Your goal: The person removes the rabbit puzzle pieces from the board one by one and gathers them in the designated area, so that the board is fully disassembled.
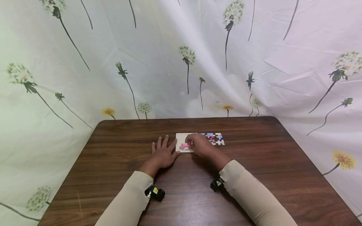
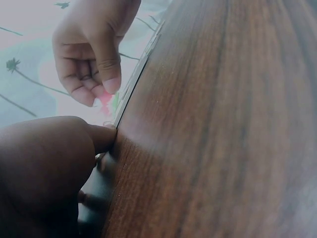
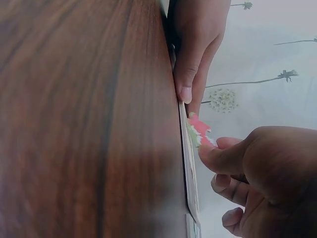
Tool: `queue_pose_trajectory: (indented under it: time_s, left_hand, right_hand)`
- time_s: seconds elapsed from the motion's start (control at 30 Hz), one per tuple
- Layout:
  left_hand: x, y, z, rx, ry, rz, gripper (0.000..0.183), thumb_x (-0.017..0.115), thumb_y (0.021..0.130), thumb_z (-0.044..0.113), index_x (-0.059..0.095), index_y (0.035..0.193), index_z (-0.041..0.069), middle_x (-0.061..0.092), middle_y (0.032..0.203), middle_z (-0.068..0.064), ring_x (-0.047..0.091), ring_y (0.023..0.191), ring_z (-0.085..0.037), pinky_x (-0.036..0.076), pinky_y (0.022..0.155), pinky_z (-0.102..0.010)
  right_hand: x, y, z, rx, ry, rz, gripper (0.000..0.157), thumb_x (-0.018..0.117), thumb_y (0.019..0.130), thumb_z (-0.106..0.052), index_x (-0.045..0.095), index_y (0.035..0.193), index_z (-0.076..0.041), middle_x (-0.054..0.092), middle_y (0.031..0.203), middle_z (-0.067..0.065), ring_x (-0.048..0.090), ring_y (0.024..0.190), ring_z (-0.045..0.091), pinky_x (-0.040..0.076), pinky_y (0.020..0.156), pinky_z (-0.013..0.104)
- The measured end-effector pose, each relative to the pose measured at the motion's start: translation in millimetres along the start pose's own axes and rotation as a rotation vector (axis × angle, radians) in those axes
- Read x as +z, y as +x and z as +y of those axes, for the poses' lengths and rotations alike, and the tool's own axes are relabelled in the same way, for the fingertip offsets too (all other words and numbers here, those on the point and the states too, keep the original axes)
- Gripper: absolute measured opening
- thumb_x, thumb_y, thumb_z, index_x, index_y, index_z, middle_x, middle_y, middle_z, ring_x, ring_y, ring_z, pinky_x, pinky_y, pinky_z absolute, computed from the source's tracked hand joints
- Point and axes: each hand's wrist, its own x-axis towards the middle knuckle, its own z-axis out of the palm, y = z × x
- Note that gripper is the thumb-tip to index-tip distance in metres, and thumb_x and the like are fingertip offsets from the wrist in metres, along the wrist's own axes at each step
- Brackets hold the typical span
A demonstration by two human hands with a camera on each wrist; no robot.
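Note:
A white puzzle board (image 1: 182, 138) lies flat near the back middle of the table. My right hand (image 1: 200, 145) is over its right part. Between thumb and finger it pinches a pink and green jigsaw piece (image 3: 199, 131), which stands tilted up from the board in the right wrist view. Fingers spread, my left hand (image 1: 164, 156) rests on the table at the board's left side. Its thumb and index finger touch the board's edge. In the head view, my right hand covers part of the board, so I cannot tell how many pieces lie there.
Several colourful jigsaw pieces (image 1: 219, 138) lie just right of the board, partly behind my right hand. The brown wooden table (image 1: 127, 135) meets a pale curtain (image 1: 161, 78) with a dandelion print along its back edge.

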Motion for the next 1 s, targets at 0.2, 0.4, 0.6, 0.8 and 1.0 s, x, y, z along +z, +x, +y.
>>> queue_pose_trajectory:
  time_s: [0.2,0.4,0.6,0.8,1.0]
  left_hand:
    - [1.7,4.0,-3.4,-0.007,-0.003,-0.016,0.071,0.045,0.115,0.055,0.020,0.177,0.029,0.000,0.186,-0.018,-0.011,0.170,-0.051,-0.007,0.132,-0.076]
    - [3.5,5.7,-5.1,0.001,0.007,-0.007,0.072,0.043,0.115,0.057,0.020,0.177,0.030,0.000,0.186,-0.017,-0.010,0.170,-0.051,-0.007,0.131,-0.076]
    - [4.7,6.3,-6.8,0.003,0.018,0.000,0.071,0.042,0.115,0.058,0.019,0.177,0.031,0.000,0.186,-0.017,-0.009,0.170,-0.051,-0.005,0.131,-0.076]
    - [4.0,5.1,-6.7,0.008,0.017,0.008,0.071,0.042,0.115,0.058,0.020,0.177,0.030,0.001,0.186,-0.017,-0.009,0.170,-0.051,-0.005,0.131,-0.077]
    - [1.7,2.4,-3.8,0.003,0.009,-0.004,0.071,0.043,0.116,0.055,0.020,0.177,0.028,0.000,0.185,-0.019,-0.010,0.170,-0.052,-0.006,0.131,-0.077]
  right_hand:
    - [-6.9,-6,3,0.027,0.057,-0.021,0.027,0.068,0.096,0.015,0.076,0.115,-0.002,0.075,0.098,0.007,0.069,0.090,0.018,0.059,0.084,0.036]
    - [-16.9,-15,12,0.016,0.040,0.015,0.023,0.072,0.097,0.012,0.079,0.115,-0.001,0.077,0.099,0.009,0.069,0.092,0.018,0.060,0.085,0.037]
    - [-27.2,-26,27,0.042,0.071,0.039,0.020,0.074,0.101,0.004,0.079,0.119,-0.002,0.076,0.106,0.010,0.068,0.094,0.018,0.059,0.084,0.037]
    - [-33.4,-38,44,-0.011,0.089,0.104,0.018,0.076,0.099,0.002,0.080,0.117,-0.001,0.076,0.109,0.011,0.067,0.094,0.020,0.057,0.083,0.036]
    - [-38.7,-49,58,0.015,0.098,0.099,0.018,0.077,0.099,0.001,0.081,0.116,-0.004,0.073,0.112,0.010,0.066,0.097,0.021,0.057,0.086,0.037]
